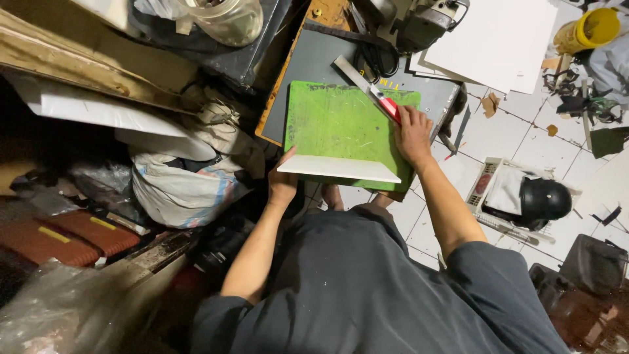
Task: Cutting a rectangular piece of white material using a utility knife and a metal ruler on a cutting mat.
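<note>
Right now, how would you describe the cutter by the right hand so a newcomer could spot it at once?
Find the green cutting mat on the grey board in the middle of the view. At its upper right edge the right hand rests on a knife with a red handle beside a long metal ruler. It is the only red thing on the mat.
</note>
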